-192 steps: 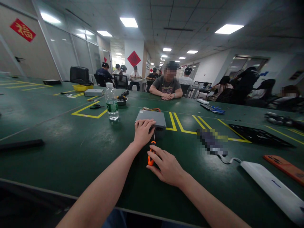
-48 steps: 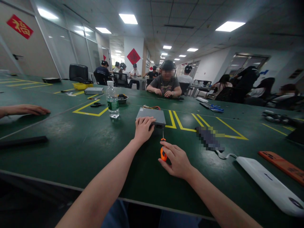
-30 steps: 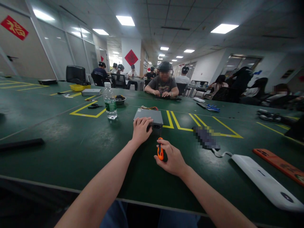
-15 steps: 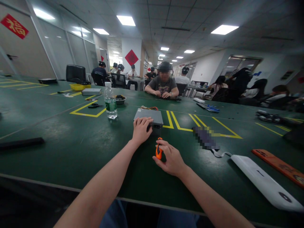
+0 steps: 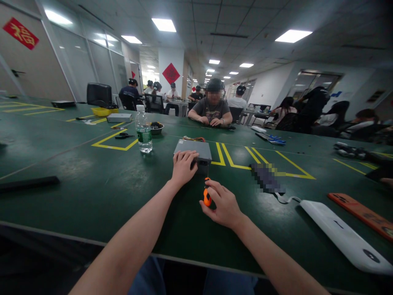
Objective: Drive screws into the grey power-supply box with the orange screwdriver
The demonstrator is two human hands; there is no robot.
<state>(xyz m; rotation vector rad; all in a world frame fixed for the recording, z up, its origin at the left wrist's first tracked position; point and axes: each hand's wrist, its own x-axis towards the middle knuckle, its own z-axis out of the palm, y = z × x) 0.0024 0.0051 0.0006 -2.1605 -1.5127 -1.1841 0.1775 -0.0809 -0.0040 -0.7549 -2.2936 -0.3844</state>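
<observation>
Box, flat grey metal, clasped by left hand, likely against twisting; orange-black plastic-handled screwdriver gripped by right hand.

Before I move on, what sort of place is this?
Likely a shared workroom: a green table marked with yellow tape, a screwdriver in the right hand, and people seated beyond.

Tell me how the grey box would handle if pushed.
The box would probably stay stiff: it shows flat faces and straight edges. Wider than tall, it seems unlikely to tip or roll. The thin wires at its far side would likely flop.
</observation>
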